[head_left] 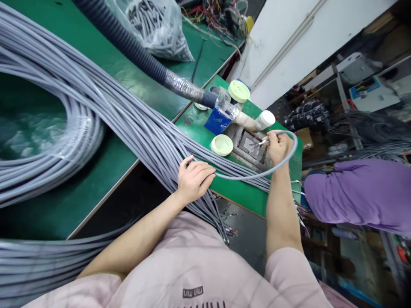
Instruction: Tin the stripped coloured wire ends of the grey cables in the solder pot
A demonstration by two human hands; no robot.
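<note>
My right hand [278, 146] pinches a grey cable [290, 157] close to its stripped end, whose thin wires [256, 144] point left over a small square metal pot [251, 144]. The cable loops round to the right and back to my left hand [195, 177]. That hand has its fingers closed around the same cable, beside a thick bundle of grey cables [144, 128] running across the green table [189, 122]. Left of the pot is an open pale round container [221, 145]; a white one [266, 119] lies tilted behind it.
A black ribbed hose [128, 47] with a blue box [218, 120] reaches toward the pot. A bag of cable pieces [157, 30] lies at the back. Coiled cables [80, 149] cover the left. A person in purple [356, 192] is at the right.
</note>
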